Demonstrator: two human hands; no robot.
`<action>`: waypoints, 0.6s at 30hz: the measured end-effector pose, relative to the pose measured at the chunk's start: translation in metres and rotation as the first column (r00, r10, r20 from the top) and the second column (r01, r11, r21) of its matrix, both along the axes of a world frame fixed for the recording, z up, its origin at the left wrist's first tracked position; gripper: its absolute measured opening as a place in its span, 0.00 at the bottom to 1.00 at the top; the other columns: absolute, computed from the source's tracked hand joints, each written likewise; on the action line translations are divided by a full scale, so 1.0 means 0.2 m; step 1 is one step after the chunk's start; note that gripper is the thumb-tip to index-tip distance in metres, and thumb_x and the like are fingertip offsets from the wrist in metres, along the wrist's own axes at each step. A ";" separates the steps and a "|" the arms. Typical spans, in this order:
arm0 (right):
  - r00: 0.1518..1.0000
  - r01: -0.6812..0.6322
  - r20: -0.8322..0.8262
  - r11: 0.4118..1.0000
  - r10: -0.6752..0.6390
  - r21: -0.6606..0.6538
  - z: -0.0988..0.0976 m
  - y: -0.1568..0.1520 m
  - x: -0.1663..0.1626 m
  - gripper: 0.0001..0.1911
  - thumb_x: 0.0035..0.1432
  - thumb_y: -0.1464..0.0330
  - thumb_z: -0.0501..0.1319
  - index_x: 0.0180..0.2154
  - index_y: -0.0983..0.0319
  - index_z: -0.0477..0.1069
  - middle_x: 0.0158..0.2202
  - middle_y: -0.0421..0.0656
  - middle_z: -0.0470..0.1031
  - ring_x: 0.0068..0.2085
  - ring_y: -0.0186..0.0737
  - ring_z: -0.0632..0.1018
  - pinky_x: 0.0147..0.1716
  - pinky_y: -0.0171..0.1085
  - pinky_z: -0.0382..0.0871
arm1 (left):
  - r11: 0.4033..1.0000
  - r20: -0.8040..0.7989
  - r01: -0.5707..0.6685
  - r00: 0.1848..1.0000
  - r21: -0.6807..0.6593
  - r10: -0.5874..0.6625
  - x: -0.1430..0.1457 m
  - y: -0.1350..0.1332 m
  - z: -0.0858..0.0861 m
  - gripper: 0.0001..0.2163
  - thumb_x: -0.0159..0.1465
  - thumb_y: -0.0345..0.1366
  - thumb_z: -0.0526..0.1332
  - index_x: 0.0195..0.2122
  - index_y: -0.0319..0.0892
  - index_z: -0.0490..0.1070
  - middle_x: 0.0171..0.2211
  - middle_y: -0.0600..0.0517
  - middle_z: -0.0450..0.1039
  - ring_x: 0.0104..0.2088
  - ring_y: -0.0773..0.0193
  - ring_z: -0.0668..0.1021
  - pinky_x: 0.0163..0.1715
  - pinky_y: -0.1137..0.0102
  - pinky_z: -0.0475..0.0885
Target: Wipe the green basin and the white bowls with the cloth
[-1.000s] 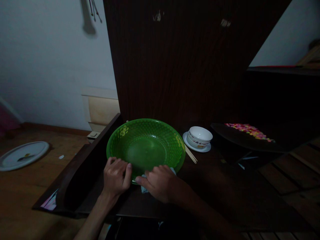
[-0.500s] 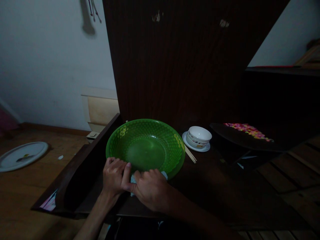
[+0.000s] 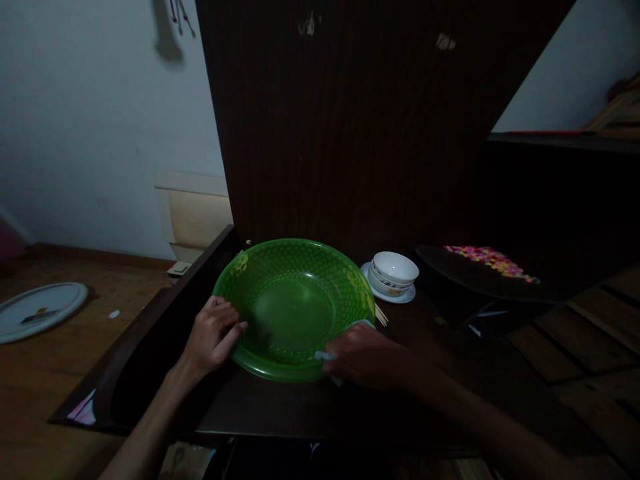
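A wide green plastic basin [image 3: 295,310] with a honeycomb-textured wall and yellow patterns lies on the dark wooden surface. My left hand [image 3: 213,333] grips its rim at the near left, fingers bent over the edge and thumb pointing inward. At the near right rim, my right hand [image 3: 363,353] is closed on a pale blue cloth [image 3: 325,356]. Folds of that cloth show over and under the rim, pressed against it; the rest is hidden by the fingers.
Stacked white bowls [image 3: 395,272] stand on a saucer [image 3: 407,295] right of the basin, with chopsticks [image 3: 381,316] beside it. A dark board [image 3: 445,270] with pink and yellow decoration is farther right. A raised wooden side [image 3: 150,333] borders the left. A white oval lid-like object [image 3: 55,303] lies on the floor.
My right hand has moved right along the near rim with the cloth, away from my left hand. My left hand has shifted slightly left, and the basin has turned a little.
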State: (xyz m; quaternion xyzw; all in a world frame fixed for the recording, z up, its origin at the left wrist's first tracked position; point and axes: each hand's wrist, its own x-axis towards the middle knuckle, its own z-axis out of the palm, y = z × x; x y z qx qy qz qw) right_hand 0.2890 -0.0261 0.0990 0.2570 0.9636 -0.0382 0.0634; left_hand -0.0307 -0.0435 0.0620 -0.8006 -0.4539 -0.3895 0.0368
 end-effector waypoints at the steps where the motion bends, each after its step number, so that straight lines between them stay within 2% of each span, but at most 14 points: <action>1: 1.000 -0.009 -0.010 1.000 0.009 0.002 0.00 0.02 0.03 0.29 0.74 0.54 0.41 0.34 0.63 0.72 0.30 0.45 0.79 0.30 0.39 0.78 0.28 0.37 0.56 | 0.999 0.004 0.008 1.000 -0.037 -0.008 -0.01 0.02 0.01 0.17 0.63 0.35 0.54 0.16 0.46 0.56 0.15 0.55 0.62 0.19 0.63 0.67 0.32 0.61 0.64; 4: 0.998 -0.013 -0.054 0.999 0.015 0.038 -0.03 0.07 0.06 0.29 0.74 0.57 0.41 0.32 0.63 0.71 0.29 0.45 0.79 0.29 0.37 0.77 0.28 0.37 0.53 | 0.995 0.022 0.028 0.999 -0.100 -0.026 -0.03 0.07 0.02 0.17 0.62 0.37 0.54 0.15 0.46 0.56 0.14 0.55 0.61 0.19 0.62 0.67 0.33 0.60 0.66; 8: 0.998 0.030 -0.063 0.995 -0.024 0.097 -0.05 0.06 0.03 0.29 0.74 0.56 0.41 0.32 0.63 0.72 0.28 0.45 0.79 0.27 0.37 0.76 0.27 0.38 0.48 | 0.990 0.054 0.007 0.999 -0.143 0.000 -0.06 0.10 0.02 0.17 0.61 0.40 0.55 0.15 0.48 0.58 0.14 0.55 0.61 0.19 0.61 0.68 0.38 0.58 0.71; 12: 0.996 0.084 -0.042 0.991 -0.080 0.108 -0.06 0.03 0.00 0.31 0.74 0.56 0.40 0.32 0.63 0.74 0.28 0.46 0.80 0.27 0.38 0.76 0.26 0.39 0.46 | 0.996 0.083 -0.026 0.996 -0.084 0.033 -0.03 0.05 0.03 0.14 0.62 0.41 0.57 0.19 0.48 0.67 0.18 0.53 0.69 0.26 0.58 0.76 0.45 0.59 0.74; 14: 0.992 0.119 -0.046 0.987 -0.115 0.111 -0.06 0.01 -0.03 0.31 0.73 0.55 0.40 0.32 0.62 0.75 0.28 0.46 0.80 0.27 0.39 0.77 0.26 0.39 0.46 | 1.000 0.066 -0.027 0.997 -0.009 0.028 0.03 -0.01 0.05 0.10 0.63 0.39 0.58 0.25 0.46 0.73 0.25 0.50 0.76 0.30 0.57 0.79 0.38 0.63 0.75; 16: 0.985 0.164 -0.068 0.978 -0.156 0.127 -0.07 -0.02 -0.07 0.31 0.73 0.54 0.41 0.32 0.62 0.75 0.29 0.46 0.80 0.27 0.40 0.77 0.26 0.38 0.48 | 0.999 -0.016 0.015 1.000 0.029 -0.015 0.13 -0.08 0.05 0.11 0.65 0.34 0.57 0.25 0.44 0.72 0.23 0.50 0.74 0.24 0.61 0.76 0.27 0.68 0.71; 18: 0.975 0.210 -0.110 0.965 -0.195 0.156 -0.09 -0.06 -0.12 0.31 0.73 0.53 0.42 0.33 0.62 0.75 0.28 0.46 0.80 0.28 0.41 0.77 0.27 0.38 0.50 | 0.996 -0.112 0.029 0.994 0.085 -0.020 0.26 -0.14 0.05 0.11 0.66 0.32 0.57 0.25 0.43 0.71 0.22 0.50 0.73 0.23 0.63 0.75 0.25 0.69 0.69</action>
